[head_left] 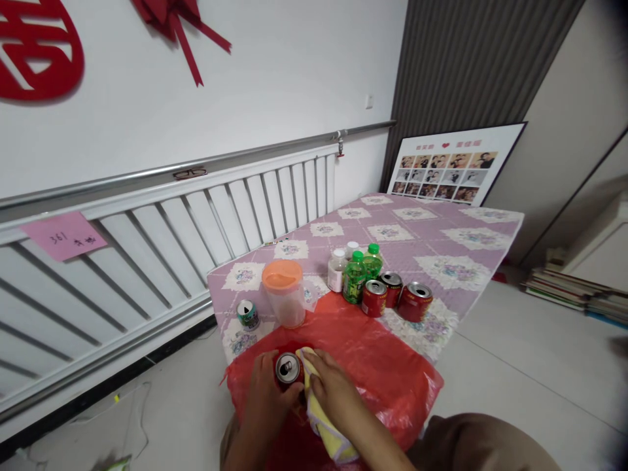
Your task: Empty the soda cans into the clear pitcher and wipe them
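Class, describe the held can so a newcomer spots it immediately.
On the purple tablecloth, find the red plastic sheet at the near end. Over it, the left hand grips a red can, beside a yellow cloth in the right hand. Unlike the three red cans farther back, this one is held.

Ahead and to the left of the left hand (269,387): a white radiator (189,221), set below a metal pipe (245,156) along a white wall (294,78) with red ornaments (73,62). Ahead and to the right of the right hand (338,391): a grey ribbed panel (456,59), a photo board (441,173) standing before it. The desk (471,229), under floral cloth (356,229), extends forward from both hands; pale floor (483,379) lies to either side.
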{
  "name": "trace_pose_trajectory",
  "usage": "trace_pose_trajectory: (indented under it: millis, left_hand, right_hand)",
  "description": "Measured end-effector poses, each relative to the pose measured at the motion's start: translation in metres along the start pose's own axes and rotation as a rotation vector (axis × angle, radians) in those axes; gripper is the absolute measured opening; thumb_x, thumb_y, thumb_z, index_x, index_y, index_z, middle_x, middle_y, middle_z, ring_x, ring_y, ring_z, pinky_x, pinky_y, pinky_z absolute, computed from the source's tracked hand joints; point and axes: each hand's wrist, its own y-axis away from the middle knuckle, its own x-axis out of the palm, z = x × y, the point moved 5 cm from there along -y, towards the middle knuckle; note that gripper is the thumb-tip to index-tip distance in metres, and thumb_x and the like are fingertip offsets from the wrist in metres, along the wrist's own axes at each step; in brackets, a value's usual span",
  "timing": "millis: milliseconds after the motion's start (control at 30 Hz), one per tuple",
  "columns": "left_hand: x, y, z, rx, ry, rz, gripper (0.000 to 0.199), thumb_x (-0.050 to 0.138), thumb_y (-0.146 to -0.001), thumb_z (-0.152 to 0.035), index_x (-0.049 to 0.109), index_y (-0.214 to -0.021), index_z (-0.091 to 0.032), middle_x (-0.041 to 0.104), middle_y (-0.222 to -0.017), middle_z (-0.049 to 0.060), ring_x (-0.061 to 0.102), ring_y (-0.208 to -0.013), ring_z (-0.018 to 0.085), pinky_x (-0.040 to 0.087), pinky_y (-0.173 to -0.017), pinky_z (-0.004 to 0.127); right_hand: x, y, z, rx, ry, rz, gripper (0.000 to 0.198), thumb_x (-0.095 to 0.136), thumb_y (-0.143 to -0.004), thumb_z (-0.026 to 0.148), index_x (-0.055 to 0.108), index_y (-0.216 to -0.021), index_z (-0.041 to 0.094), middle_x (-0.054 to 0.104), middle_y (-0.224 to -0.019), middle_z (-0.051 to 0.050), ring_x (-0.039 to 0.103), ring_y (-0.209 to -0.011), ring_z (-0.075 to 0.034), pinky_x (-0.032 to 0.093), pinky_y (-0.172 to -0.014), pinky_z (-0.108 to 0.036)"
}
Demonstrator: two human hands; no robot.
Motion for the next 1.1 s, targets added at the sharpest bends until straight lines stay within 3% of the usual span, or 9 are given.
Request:
trace_pose_trajectory:
  millis: [100,267,467,633,800,1100]
  left_hand:
    - [0.002,0.001,-0.005,0.016,0.023,0.022,0.042,0.067,-0.068,-0.023,0.058,-0.108,-0.015,0.062,-0.106,0.010,0.059,-0.103,0.026,0.047,-0.094,0.042]
    - [0.001,-0.006,-0.006,0.061,0.103,0.078,0.043,0.064,-0.066,-0.016,0.058,-0.108,-0.014,0.062,-0.109,0.010,0.058,-0.105,0.025,0.046,-0.097,0.041]
    - [-0.009,-0.011,-0.009,0.058,0.224,0.232,0.052,0.063,-0.062,-0.014,0.059,-0.113,-0.017,0.062,-0.119,0.010,0.057,-0.114,0.027,0.045,-0.101,0.041]
    - [-0.010,-0.016,0.000,0.061,0.275,0.383,0.066,0.062,-0.061,-0.011,0.053,-0.125,-0.021,0.056,-0.132,0.009,0.052,-0.123,0.026,0.043,-0.106,0.041]
    - [-0.008,-0.020,0.002,0.131,0.281,0.452,0.070,0.059,-0.061,-0.008,0.051,-0.128,-0.023,0.055,-0.133,0.007,0.051,-0.124,0.024,0.041,-0.108,0.040]
    - [-0.017,-0.025,-0.007,0.109,0.170,0.538,0.075,0.060,-0.061,-0.009,0.048,-0.135,-0.020,0.050,-0.143,0.011,0.044,-0.135,0.025,0.032,-0.115,0.042]
  right_hand:
    - [-0.005,-0.002,0.006,-0.053,0.002,-0.021,0.056,0.041,-0.084,0.009,0.054,-0.137,0.019,0.051,-0.144,-0.010,0.046,-0.133,-0.020,0.035,-0.113,-0.036]
    - [0.000,-0.005,0.003,-0.070,-0.002,-0.006,0.057,0.041,-0.083,0.008,0.054,-0.138,0.019,0.051,-0.144,-0.010,0.047,-0.133,-0.020,0.035,-0.113,-0.036]
    - [0.014,-0.003,-0.010,-0.037,-0.027,0.035,0.060,0.043,-0.075,0.003,0.058,-0.132,0.015,0.061,-0.130,-0.012,0.056,-0.122,-0.021,0.041,-0.107,-0.034]
    - [0.006,-0.006,-0.002,-0.070,-0.051,0.034,0.056,0.044,-0.079,0.006,0.059,-0.132,0.018,0.060,-0.132,-0.011,0.055,-0.124,-0.020,0.040,-0.108,-0.032]
    - [-0.001,-0.013,0.005,-0.122,-0.098,-0.014,0.054,0.043,-0.083,0.010,0.057,-0.134,0.022,0.056,-0.138,-0.008,0.050,-0.129,-0.019,0.037,-0.111,-0.033]
    - [0.012,-0.005,-0.009,-0.028,-0.064,0.035,0.058,0.042,-0.076,0.002,0.060,-0.130,0.013,0.062,-0.128,-0.014,0.058,-0.119,-0.021,0.042,-0.106,-0.032]
